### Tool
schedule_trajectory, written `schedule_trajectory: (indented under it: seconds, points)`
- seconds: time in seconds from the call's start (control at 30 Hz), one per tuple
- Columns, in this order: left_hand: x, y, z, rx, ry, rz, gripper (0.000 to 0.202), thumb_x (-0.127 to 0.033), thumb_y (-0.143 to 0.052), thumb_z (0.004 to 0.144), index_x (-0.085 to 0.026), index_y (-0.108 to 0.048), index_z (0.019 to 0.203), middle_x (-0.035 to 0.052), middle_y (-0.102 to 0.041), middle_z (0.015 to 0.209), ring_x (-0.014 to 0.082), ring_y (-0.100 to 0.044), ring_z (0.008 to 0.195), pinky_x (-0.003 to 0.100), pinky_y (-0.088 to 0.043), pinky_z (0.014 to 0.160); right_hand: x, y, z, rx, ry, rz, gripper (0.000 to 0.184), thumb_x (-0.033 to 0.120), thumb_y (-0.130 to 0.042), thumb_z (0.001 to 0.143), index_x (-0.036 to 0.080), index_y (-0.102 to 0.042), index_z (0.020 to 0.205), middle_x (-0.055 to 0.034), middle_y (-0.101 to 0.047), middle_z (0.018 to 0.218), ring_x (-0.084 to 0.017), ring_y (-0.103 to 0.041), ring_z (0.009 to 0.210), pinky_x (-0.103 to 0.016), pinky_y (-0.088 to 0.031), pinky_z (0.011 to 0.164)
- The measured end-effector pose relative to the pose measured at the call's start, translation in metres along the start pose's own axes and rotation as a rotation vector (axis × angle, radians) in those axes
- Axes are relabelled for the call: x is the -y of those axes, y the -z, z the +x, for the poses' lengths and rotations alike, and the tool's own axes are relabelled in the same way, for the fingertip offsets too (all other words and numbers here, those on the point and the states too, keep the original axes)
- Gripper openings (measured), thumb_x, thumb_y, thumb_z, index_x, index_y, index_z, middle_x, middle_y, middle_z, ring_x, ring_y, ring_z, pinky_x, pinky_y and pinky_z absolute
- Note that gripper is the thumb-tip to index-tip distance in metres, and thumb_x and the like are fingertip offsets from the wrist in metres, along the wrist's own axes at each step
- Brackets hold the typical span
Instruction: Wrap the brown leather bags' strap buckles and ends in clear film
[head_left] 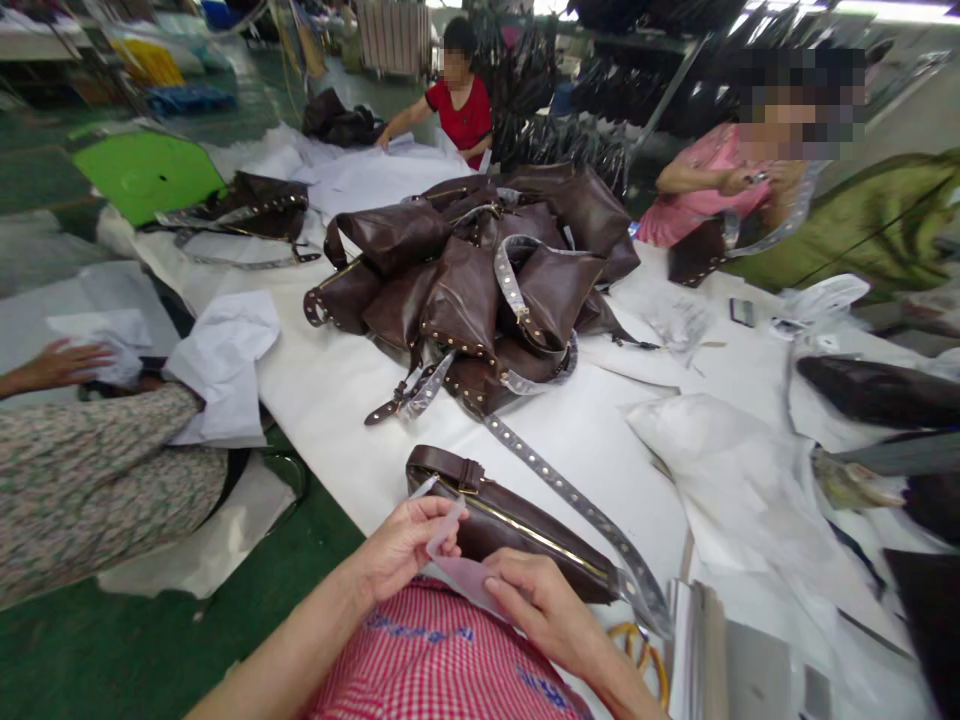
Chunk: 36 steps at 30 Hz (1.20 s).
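Observation:
Between my two hands stretches a thin, translucent whitish strip (469,578); it looks like paper or plastic film. My left hand (412,540) pinches its upper end, and my right hand (536,600) grips the lower end between thumb and fingers. Just beyond them a dark brown handbag (540,530) lies on its side, its gold zipper facing up. A studded strap (570,490) in clear wrap runs from the bag's right end toward the pile behind. My hands partly cover the bag's near side.
Many brown bags are heaped on the white table (322,400), such as one bag (461,300). Yellow-handled scissors (637,650) lie right of my right hand. White sheets (735,480) and a phone (741,312) lie to the right. Co-workers sit left, behind and right.

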<state>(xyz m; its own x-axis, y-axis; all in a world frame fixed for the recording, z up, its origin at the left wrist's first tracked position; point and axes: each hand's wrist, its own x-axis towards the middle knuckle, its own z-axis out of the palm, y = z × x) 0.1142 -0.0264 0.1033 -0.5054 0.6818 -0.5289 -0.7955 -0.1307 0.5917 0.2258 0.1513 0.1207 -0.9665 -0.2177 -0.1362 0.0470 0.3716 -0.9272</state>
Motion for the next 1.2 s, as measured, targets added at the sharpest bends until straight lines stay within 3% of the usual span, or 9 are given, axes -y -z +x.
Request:
schedule_trajectory:
  seconds: [0.1,0.2,0.37,0.5,0.63,0.77,0.9,1.07,1.2]
  points:
    - [-0.008,0.007,-0.006,-0.037,-0.074,-0.045,0.020,-0.026,-0.078,0.070,-0.012,-0.064,0.073,-0.0006,-0.057,0.060,0.0081,-0.052,0.055,0.025,-0.049,0.065,-0.007,0.011,0.007,0.014,-0.047,0.059,0.033,0.038,-0.045,0.094,0.017,-0.067,0.084,-0.0053,-0.068,0.088,-0.016,-0.062,0.078,-0.026,-0.047,0.074]
    - [-0.027,0.017,-0.017,-0.083,-0.160,-0.072,0.025,-0.031,-0.077,0.072,-0.015,-0.059,0.072,-0.0011,-0.059,0.063,0.0084,-0.053,0.053,0.025,-0.050,0.059,-0.023,0.022,0.013,-0.208,-0.116,-0.013,0.032,0.042,-0.052,0.089,0.017,-0.062,0.072,-0.0040,-0.067,0.080,-0.016,-0.060,0.073,-0.026,-0.045,0.071]
    - [-0.059,0.045,-0.034,-0.197,-0.196,0.095,0.028,-0.034,-0.076,0.073,-0.015,-0.055,0.075,-0.0066,-0.054,0.052,-0.0016,-0.022,0.031,0.014,-0.030,0.036,-0.043,0.028,0.026,-0.509,-0.223,-0.235,0.047,0.051,-0.050,0.087,0.020,-0.045,0.053,0.0039,-0.044,0.049,-0.011,-0.042,0.049,-0.024,-0.033,0.051]
    - [-0.061,0.057,-0.037,-0.205,-0.129,0.183,0.033,-0.039,-0.075,0.072,-0.016,-0.052,0.071,-0.0092,-0.047,0.047,-0.0006,-0.021,0.032,0.014,-0.026,0.036,-0.047,0.027,0.051,-0.528,-0.213,-0.258,0.039,0.045,-0.037,0.094,0.019,-0.063,0.081,-0.0037,-0.068,0.078,-0.018,-0.062,0.073,-0.029,-0.046,0.071]
    - [-0.043,0.047,-0.032,-0.144,-0.035,0.293,0.034,-0.041,-0.077,0.068,-0.015,-0.056,0.072,-0.0030,-0.056,0.058,0.0064,-0.047,0.048,0.017,-0.035,0.048,-0.053,0.033,0.084,-0.388,-0.164,-0.161,0.042,0.043,-0.037,0.093,0.018,-0.064,0.113,-0.0097,-0.065,0.121,-0.023,-0.058,0.114,-0.038,-0.042,0.101]
    - [-0.028,0.034,-0.025,-0.123,-0.071,0.401,0.032,-0.040,-0.077,0.066,-0.013,-0.060,0.071,-0.0002,-0.060,0.065,0.0093,-0.051,0.060,0.019,-0.037,0.058,-0.062,0.045,0.096,-0.301,-0.162,-0.200,0.039,0.035,-0.042,0.091,0.018,-0.064,0.117,-0.0102,-0.066,0.120,-0.024,-0.059,0.114,-0.041,-0.041,0.103]
    - [-0.025,0.028,-0.021,-0.127,-0.116,0.330,0.030,-0.041,-0.073,0.067,-0.015,-0.059,0.072,-0.0003,-0.060,0.068,0.0125,-0.051,0.064,0.023,-0.039,0.063,-0.078,0.050,0.084,-0.264,-0.308,-0.111,0.039,0.024,-0.045,0.086,0.016,-0.063,0.120,-0.0109,-0.067,0.118,-0.024,-0.063,0.108,-0.044,-0.043,0.101]
    - [-0.031,0.035,-0.010,-0.229,-0.320,0.598,0.020,-0.034,-0.069,0.070,-0.016,-0.061,0.071,-0.0002,-0.058,0.073,0.0151,-0.051,0.073,0.025,-0.039,0.069,-0.094,0.038,0.078,-0.150,-0.266,0.101,0.045,0.042,-0.053,0.085,0.017,-0.063,0.121,-0.0100,-0.062,0.128,-0.025,-0.056,0.120,-0.044,-0.035,0.109]
    - [-0.032,0.045,0.004,-0.206,-0.257,0.610,0.021,-0.036,-0.067,0.070,-0.017,-0.061,0.074,0.0001,-0.060,0.073,0.0162,-0.053,0.073,0.026,-0.039,0.070,-0.094,0.025,0.092,-0.102,-0.200,0.302,0.061,0.051,-0.057,0.081,0.020,-0.054,0.132,-0.0100,-0.058,0.132,-0.025,-0.055,0.121,-0.043,-0.039,0.106]
